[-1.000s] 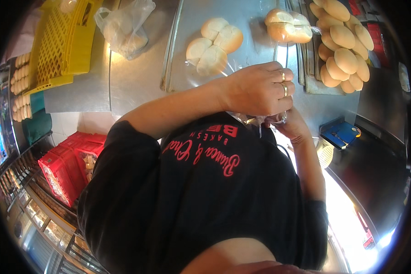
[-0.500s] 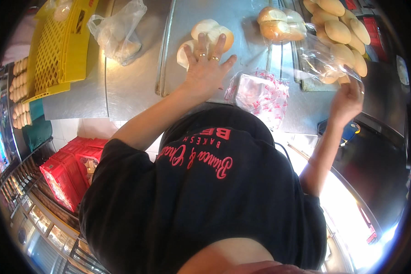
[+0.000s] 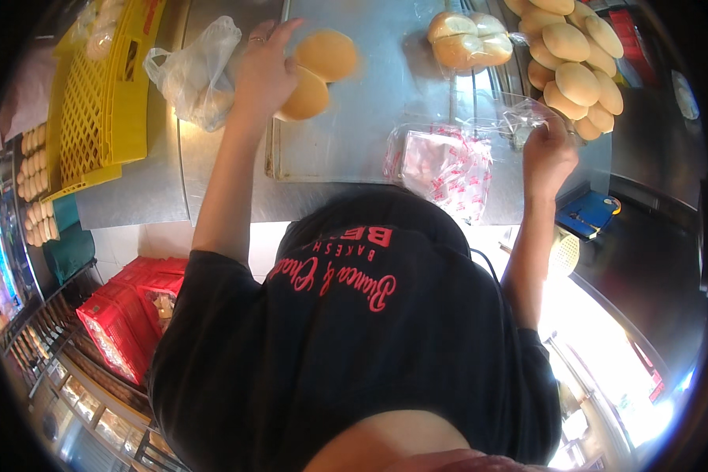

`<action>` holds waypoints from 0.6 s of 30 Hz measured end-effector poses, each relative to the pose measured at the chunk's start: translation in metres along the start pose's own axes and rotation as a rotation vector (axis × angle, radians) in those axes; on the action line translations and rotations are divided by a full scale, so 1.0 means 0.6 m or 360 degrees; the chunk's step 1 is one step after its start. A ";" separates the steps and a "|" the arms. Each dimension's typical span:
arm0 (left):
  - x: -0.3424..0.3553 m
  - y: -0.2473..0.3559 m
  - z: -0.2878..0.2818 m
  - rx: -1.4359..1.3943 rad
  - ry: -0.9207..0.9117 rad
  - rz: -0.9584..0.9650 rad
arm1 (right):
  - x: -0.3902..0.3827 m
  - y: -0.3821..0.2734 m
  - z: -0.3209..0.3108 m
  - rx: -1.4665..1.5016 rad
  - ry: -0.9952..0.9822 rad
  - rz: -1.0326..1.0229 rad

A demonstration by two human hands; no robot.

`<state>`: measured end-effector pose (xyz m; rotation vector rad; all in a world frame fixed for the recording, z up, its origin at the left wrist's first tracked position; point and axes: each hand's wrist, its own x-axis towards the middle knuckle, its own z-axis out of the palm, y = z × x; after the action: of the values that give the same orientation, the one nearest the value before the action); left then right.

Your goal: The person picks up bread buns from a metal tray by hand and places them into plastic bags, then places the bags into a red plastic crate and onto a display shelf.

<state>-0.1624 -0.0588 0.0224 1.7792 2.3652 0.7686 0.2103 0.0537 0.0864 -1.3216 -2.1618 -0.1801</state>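
Note:
My left hand [image 3: 266, 72] is at the left edge of two joined round buns [image 3: 326, 57], brown tops up, on a metal tray [image 3: 385, 102]. Its fingers are partly curled and apart, the thumb close to the buns; whether it touches them I cannot tell. My right hand [image 3: 551, 157] pinches the edge of a clear plastic bag [image 3: 499, 118], which stretches leftward over the counter. Below that bag lies a stack of clear bags with red print [image 3: 440, 161]. Farther back, a bagged cluster of rolls [image 3: 470, 43] rests on the tray's right side.
Many loose buns [image 3: 574, 75] are heaped at the far right. A knotted white plastic bag [image 3: 200, 79] and a yellow crate [image 3: 106, 102] stand on the left. A blue object [image 3: 590, 212] lies right of my right forearm. Red crates [image 3: 130, 315] stand low at the left.
My left hand has moved left off the buns' middle, and the buns now show brown tops where pale sides faced up. My right hand has moved left, drawing the clear bag off the bun heap.

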 end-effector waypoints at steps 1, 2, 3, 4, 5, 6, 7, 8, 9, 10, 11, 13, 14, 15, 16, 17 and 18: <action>-0.011 0.016 0.010 0.0180 -0.0001 -0.0101 | -0.001 -0.006 0.002 0.0054 -0.0003 -0.0006; -0.022 0.039 0.016 0.0356 -0.0001 -0.0204 | -0.003 -0.011 0.006 0.0105 -0.0007 -0.0016; -0.034 0.067 0.017 0.0609 -0.0018 -0.0154 | -0.007 -0.013 0.015 0.0060 0.0011 -0.0011; -0.047 0.096 0.018 0.0859 -0.0039 -0.0102 | -0.007 -0.020 0.016 0.0127 -0.0028 0.0021; -0.054 0.110 0.018 0.1109 -0.0058 -0.0049 | -0.007 -0.029 0.015 0.0194 -0.0065 0.0051; -0.052 0.103 0.018 0.1064 -0.0074 -0.0109 | -0.006 -0.036 0.013 0.0259 -0.0102 0.0082; -0.046 0.086 0.018 0.1018 -0.0091 -0.0168 | -0.004 -0.041 0.012 0.0290 -0.0110 0.0076; -0.038 0.067 0.021 0.0963 -0.0103 -0.0223 | -0.002 -0.044 0.011 0.0287 -0.0105 0.0065; -0.032 0.042 0.017 0.0721 -0.0144 -0.0300 | -0.001 -0.048 0.008 0.0292 -0.0113 0.0052; -0.024 0.014 0.012 0.0477 -0.0184 -0.0377 | -0.001 -0.049 0.005 0.0298 -0.0120 0.0039; -0.012 -0.004 0.007 0.0244 -0.0211 -0.0450 | -0.001 -0.047 0.008 0.0271 -0.0114 0.0031; -0.007 -0.018 0.015 0.0167 -0.0157 -0.0402 | -0.006 -0.036 0.015 0.0219 -0.0103 0.0013; -0.003 -0.022 0.018 0.0124 -0.0135 -0.0372 | -0.008 -0.034 0.018 0.0216 -0.0098 -0.0028; 0.004 -0.027 0.017 0.0051 -0.0146 -0.0373 | -0.009 -0.033 0.021 0.0213 -0.0093 -0.0070; 0.011 -0.035 0.013 -0.0022 -0.0157 -0.0374 | -0.009 -0.033 0.023 0.0210 -0.0088 -0.0113; 0.017 -0.043 0.012 -0.0100 -0.0168 -0.0371 | -0.008 -0.036 0.021 0.0187 -0.0123 -0.0089; 0.020 -0.054 0.012 -0.0406 -0.0149 -0.0403 | -0.007 -0.043 0.019 0.0165 -0.0159 -0.0065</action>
<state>-0.1920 -0.0518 0.0044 1.3559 2.2544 0.8816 0.1848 0.0424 0.0796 -1.2527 -2.2503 -0.0181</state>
